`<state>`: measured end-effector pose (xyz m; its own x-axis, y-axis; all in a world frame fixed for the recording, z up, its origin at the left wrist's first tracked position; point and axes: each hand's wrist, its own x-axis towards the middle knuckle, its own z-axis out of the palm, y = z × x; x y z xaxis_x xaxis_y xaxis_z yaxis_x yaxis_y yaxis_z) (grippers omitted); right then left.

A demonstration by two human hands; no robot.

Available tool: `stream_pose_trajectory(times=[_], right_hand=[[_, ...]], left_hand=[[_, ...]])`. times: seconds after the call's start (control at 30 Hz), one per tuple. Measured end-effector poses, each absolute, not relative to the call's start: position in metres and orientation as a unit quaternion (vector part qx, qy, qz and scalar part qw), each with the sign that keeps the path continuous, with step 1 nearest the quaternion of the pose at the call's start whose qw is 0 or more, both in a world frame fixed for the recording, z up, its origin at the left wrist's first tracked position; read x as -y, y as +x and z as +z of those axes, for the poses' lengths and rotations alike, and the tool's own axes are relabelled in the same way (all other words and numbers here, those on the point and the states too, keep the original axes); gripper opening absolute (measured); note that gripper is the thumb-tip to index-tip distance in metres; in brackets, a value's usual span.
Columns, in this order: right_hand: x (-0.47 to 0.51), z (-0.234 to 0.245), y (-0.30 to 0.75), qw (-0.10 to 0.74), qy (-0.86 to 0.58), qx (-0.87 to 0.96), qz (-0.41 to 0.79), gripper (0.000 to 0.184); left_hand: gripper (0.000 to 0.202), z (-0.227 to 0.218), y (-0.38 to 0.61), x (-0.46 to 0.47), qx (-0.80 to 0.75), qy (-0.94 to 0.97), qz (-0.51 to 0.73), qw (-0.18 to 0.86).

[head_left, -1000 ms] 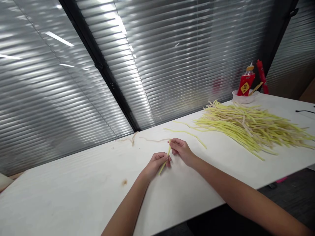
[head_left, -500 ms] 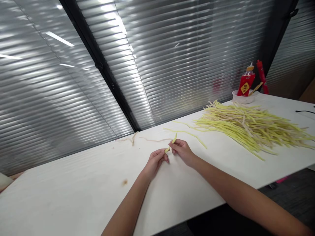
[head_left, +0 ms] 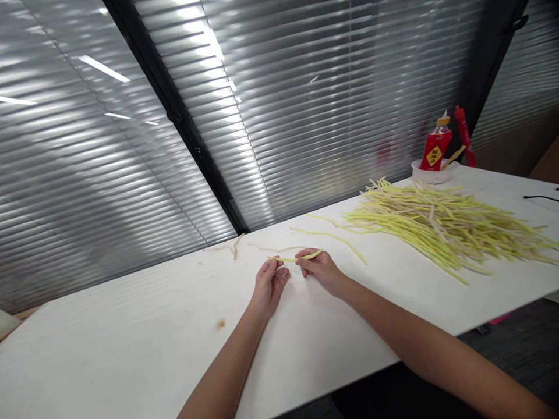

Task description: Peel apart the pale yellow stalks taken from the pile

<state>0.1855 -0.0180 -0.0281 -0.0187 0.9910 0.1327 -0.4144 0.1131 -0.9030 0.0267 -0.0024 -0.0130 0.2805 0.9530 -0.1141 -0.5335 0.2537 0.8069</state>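
A short yellow pipe cleaner (head_left: pixel 287 259) stretches between my two hands just above the white table. My left hand (head_left: pixel 267 289) pinches its left end between thumb and forefinger, the other fingers loosely curled. My right hand (head_left: pixel 323 269) grips it farther right, with the free tip sticking out past the fingers. Behind the hands, a pale beige pipe cleaner (head_left: pixel 262 248) lies on the tabletop, and a loose yellow pipe cleaner (head_left: pixel 336 237) is to the right of it. A bent beige piece (head_left: pixel 236 248) rests farther left.
A large pile of yellow and beige pipe cleaners (head_left: pixel 430 224) covers the table's right side. Behind it, a red-labelled bottle (head_left: pixel 437 150) stands in a white plastic tub (head_left: pixel 430 176). Window blinds (head_left: pixel 305 116) rise along the back edge. A brown stain (head_left: pixel 220 324) marks the white table (head_left: pixel 131 349).
My left hand has moved left, away from my right. The pipe cleaner, steeply tilted before, is now almost level, with more of it showing between the hands.
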Motion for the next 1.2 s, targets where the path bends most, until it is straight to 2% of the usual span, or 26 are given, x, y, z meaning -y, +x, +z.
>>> stream_pose_trajectory(times=[0.47,0.8,1.2], right_hand=[[0.026,-0.025,0.187,0.529,-0.259,0.42,0.691,0.029],[0.028,-0.025,0.19,0.463,-0.249,0.442,0.727,0.034],[0.027,-0.026,0.19,0.432,-0.282,0.436,0.737,0.024]], left_hand=[[0.013,-0.011,0.027,0.005,-0.261,0.383,0.488,0.74],[0.011,-0.008,0.031,0.011,-0.237,0.402,0.496,0.732],[0.015,-0.014,0.03,0.01,-0.266,0.438,0.47,0.719]])
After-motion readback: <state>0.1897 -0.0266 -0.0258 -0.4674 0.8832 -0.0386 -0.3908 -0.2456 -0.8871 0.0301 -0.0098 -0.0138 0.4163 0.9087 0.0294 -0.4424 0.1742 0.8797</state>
